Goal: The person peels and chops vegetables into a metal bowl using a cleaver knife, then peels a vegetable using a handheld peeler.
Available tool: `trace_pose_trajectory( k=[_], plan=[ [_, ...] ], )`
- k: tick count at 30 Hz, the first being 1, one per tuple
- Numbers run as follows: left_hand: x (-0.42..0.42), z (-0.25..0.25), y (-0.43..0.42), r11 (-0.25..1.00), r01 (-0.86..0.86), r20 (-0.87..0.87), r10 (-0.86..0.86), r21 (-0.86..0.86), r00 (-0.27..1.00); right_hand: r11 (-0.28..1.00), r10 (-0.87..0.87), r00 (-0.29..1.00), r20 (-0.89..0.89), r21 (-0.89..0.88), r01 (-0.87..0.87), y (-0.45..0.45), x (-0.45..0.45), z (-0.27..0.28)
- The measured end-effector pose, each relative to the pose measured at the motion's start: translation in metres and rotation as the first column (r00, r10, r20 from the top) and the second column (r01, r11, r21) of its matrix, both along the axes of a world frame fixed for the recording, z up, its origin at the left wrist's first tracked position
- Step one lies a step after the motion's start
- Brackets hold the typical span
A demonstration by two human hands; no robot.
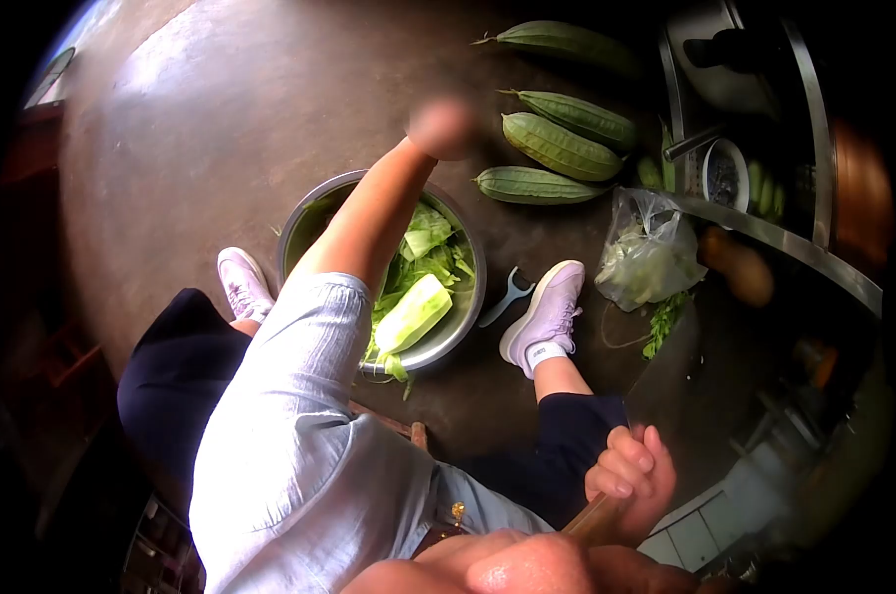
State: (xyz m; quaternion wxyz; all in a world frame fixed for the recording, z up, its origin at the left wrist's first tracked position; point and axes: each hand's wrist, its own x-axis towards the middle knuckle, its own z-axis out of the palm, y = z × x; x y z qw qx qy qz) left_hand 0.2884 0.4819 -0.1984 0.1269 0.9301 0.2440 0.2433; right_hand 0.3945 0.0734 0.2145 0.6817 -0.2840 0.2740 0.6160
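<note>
My left hand is stretched out past the far rim of a metal basin, smeared by blur, so its fingers do not show. Nearest to it are several green ridged luffa gourds lying on the floor. Below my left forearm, the basin holds a pale peeled luffa and green peelings. My right hand is raised close to my body at the lower right, fingers curled closed. A brown shape shows just under that fist; whether it is held cannot be made out.
A light-blue peeler lies on the floor between the basin and my shoe. A clear plastic bag of vegetables and some leafy greens lie to the right. Behind them, a metal-framed rack holds a bowl.
</note>
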Motion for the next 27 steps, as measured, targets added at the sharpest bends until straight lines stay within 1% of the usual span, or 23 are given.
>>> trace_pose_trajectory(
  k=[3, 4, 5, 6, 7, 8, 9, 10, 12, 13, 14, 16, 17, 18, 19, 21, 22, 24, 25, 26, 27],
  plan=[
    [0.011, -0.008, -0.003, 0.99, -0.068, 0.177, 0.046, 0.121, 0.983, 1.0, 0.0, 1.0, 0.021, -0.007, 0.0, 0.002, 0.003, -0.004],
    [0.012, -0.033, 0.003, 0.998, -0.057, 0.016, 0.057, -0.031, 0.998, 1.0, 0.005, 1.0, 0.023, -0.012, -0.004, 0.002, 0.004, -0.004],
    [0.012, -0.075, 0.018, 0.981, -0.069, -0.145, 0.043, -0.18, 0.988, 1.0, 0.011, 1.0, 0.024, -0.015, -0.01, 0.003, 0.005, -0.005],
    [0.011, -0.082, 0.018, 0.963, -0.088, -0.216, 0.033, -0.255, 0.976, 1.0, 0.013, 1.0, 0.017, -0.025, -0.013, 0.003, 0.005, -0.005],
    [0.01, -0.087, 0.018, 0.94, -0.116, -0.287, 0.02, -0.322, 0.958, 0.999, 0.016, 1.0, 0.01, -0.034, -0.016, 0.004, 0.005, -0.005],
    [0.01, -0.093, 0.016, 0.938, -0.129, -0.274, 0.038, -0.323, 0.961, 0.999, 0.019, 1.0, 0.003, -0.041, -0.019, 0.005, 0.005, -0.004],
    [0.009, -0.085, 0.016, 0.946, -0.138, -0.322, 0.038, -0.293, 0.946, 0.998, 0.028, 1.0, 0.01, -0.056, -0.027, 0.006, 0.005, -0.003],
    [0.007, -0.076, 0.017, 0.954, -0.145, -0.37, 0.039, -0.263, 0.928, 0.997, 0.035, 0.999, 0.018, -0.07, -0.034, 0.007, 0.005, -0.002],
    [-0.004, -0.059, 0.016, 0.981, -0.124, -0.577, 0.015, -0.15, 0.817, 0.995, 0.051, 0.998, 0.024, -0.088, -0.049, 0.005, 0.004, 0.002],
    [-0.021, -0.051, 0.019, 0.91, -0.133, -0.36, -0.019, -0.392, 0.933, 0.995, 0.062, 0.998, 0.025, -0.083, -0.06, 0.004, 0.004, 0.003],
    [-0.038, -0.041, 0.021, 0.795, -0.058, -0.111, -0.012, -0.604, 0.994, 0.995, 0.072, 0.997, 0.024, -0.075, -0.07, 0.004, 0.004, 0.003],
    [-0.055, 0.136, -0.022, 0.867, -0.195, -0.368, 0.015, -0.458, 0.93, 0.996, 0.065, 0.997, 0.035, -0.058, -0.063, 0.0, 0.001, 0.005],
    [-0.073, 0.139, -0.026, 0.919, -0.119, -0.319, -0.008, -0.376, 0.948, 0.997, 0.066, 0.997, 0.04, -0.051, -0.064, -0.001, -0.001, 0.006],
    [-0.088, 0.154, -0.035, 0.787, -0.163, -0.322, -0.048, -0.595, 0.946, 0.995, 0.067, 0.997, 0.046, -0.071, -0.064, -0.002, -0.003, 0.008],
    [-0.102, 0.171, -0.043, 0.605, -0.204, -0.314, -0.08, -0.769, 0.946, 0.996, 0.073, 0.996, 0.048, -0.063, -0.07, -0.004, -0.006, 0.008],
    [-0.139, 0.177, -0.057, 0.688, 0.043, -0.295, -0.366, -0.725, 0.882, 0.995, 0.089, 0.995, 0.048, -0.044, -0.087, -0.005, -0.013, 0.01],
    [-0.158, 0.187, -0.066, 0.771, 0.098, -0.346, -0.39, -0.629, 0.853, 0.993, 0.117, 0.992, 0.054, -0.036, -0.115, -0.005, -0.017, 0.011],
    [-0.196, 0.185, -0.067, 0.763, -0.081, -0.362, -0.208, -0.642, 0.909, 0.986, 0.168, 0.984, 0.061, -0.018, -0.167, -0.007, -0.023, 0.009],
    [-0.216, 0.176, -0.061, 0.75, -0.158, -0.363, -0.117, -0.643, 0.924, 0.982, 0.186, 0.98, 0.076, -0.006, -0.186, -0.009, -0.027, 0.005],
    [-0.247, 0.145, -0.05, 0.812, -0.16, -0.297, -0.017, -0.561, 0.955, 0.976, 0.213, 0.973, 0.091, 0.015, -0.216, -0.01, -0.031, 0.0],
    [-0.264, 0.138, -0.056, 0.75, -0.31, -0.358, 0.105, -0.584, 0.928, 0.974, 0.224, 0.973, 0.064, 0.032, -0.226, -0.012, -0.035, -0.006]
  ],
)
